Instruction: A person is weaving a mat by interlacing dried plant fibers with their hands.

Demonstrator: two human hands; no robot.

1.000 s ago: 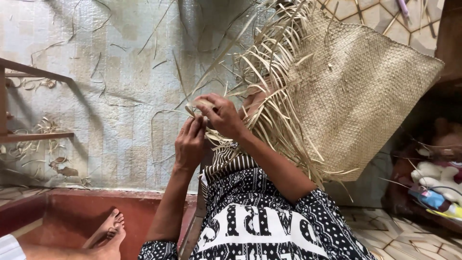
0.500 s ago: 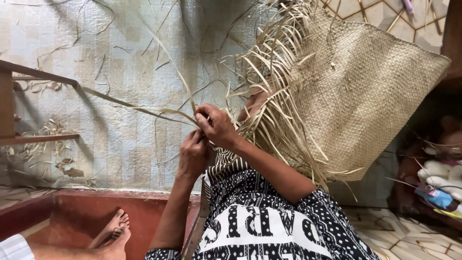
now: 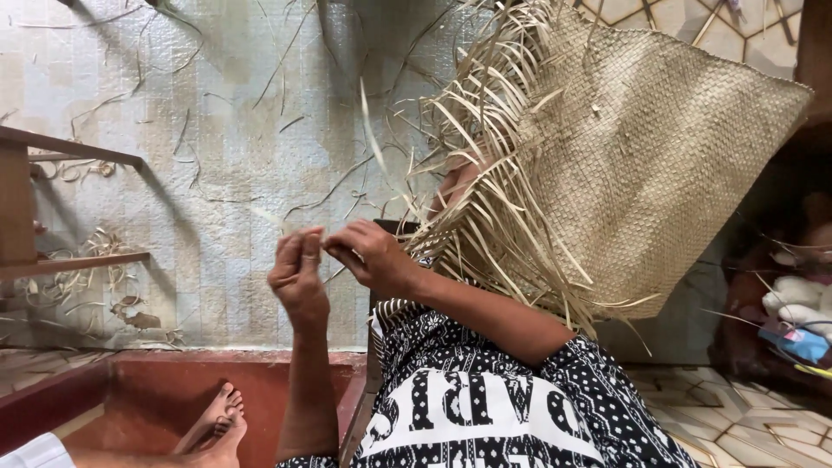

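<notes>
While both hands [image 3: 334, 260] pinch a straw strip [image 3: 374, 147], loose strips [image 3: 78, 260] litter the pale mat floor [image 3: 173, 130].

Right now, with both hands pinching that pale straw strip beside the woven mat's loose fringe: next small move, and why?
Probably draw the pale dried straw strip back toward the loose fringe of the tan woven straw mat. The left hand and right hand pinch its lower end together a little clear of the fringe, and the strip stands free above them, not yet laid among the other strands.
</notes>
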